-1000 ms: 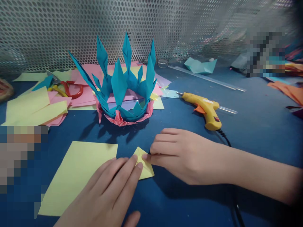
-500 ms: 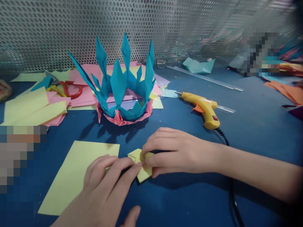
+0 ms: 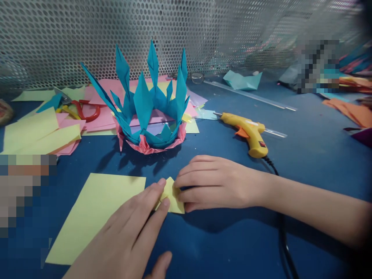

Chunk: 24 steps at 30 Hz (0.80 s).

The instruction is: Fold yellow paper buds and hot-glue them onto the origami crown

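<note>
A small folded piece of yellow paper [image 3: 173, 198] lies on the blue table between my two hands. My left hand [image 3: 128, 226] comes from the lower left, fingers stretched out and thumb held apart. Its fingertips press on the paper's left side. From the right, my right hand [image 3: 215, 182] has its fingers curled closed at the paper's right edge; its thumb is mostly hidden. A larger flat sheet of yellow paper [image 3: 95, 209] sits partly under my left hand. Behind my hands stands a blue folded-paper crown [image 3: 143, 102] with tall points and pink paper around its base.
A yellow glue gun [image 3: 247, 131] lies at right, its black cord running under my right forearm. Clear glue sticks [image 3: 250, 95] and a light teal folded paper [image 3: 243, 80] lie behind. Red-handled scissors [image 3: 87, 110] rest on coloured sheets at left. A perforated metal panel [image 3: 87, 35] closes the back.
The folded yellow paper has turned between my fingers, and a different corner now points away from me. My left fingertips have shifted slightly up and left on it.
</note>
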Each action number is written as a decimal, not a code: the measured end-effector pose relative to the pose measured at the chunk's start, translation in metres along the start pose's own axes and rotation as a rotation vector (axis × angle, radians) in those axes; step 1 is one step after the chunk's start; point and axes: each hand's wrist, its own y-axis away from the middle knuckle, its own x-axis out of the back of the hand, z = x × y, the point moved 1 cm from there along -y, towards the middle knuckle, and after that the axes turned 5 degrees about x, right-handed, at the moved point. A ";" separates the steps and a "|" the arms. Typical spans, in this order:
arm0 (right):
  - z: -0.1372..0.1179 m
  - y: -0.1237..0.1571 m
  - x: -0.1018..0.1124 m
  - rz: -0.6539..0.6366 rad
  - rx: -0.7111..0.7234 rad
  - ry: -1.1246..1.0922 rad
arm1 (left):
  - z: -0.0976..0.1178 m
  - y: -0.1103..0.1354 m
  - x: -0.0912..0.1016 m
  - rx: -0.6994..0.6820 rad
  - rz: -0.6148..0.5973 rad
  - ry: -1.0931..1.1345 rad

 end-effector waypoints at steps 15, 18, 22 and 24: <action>0.002 -0.004 0.000 -0.006 -0.002 -0.095 | 0.002 0.005 -0.005 -0.027 0.063 -0.003; 0.003 -0.004 0.000 0.009 -0.014 -0.150 | 0.002 0.003 -0.004 -0.046 0.072 -0.022; 0.004 -0.004 -0.001 0.007 -0.063 -0.196 | 0.003 0.004 -0.002 -0.060 0.056 -0.019; 0.004 -0.004 -0.002 0.009 -0.069 -0.205 | 0.004 0.005 -0.002 -0.062 0.057 -0.027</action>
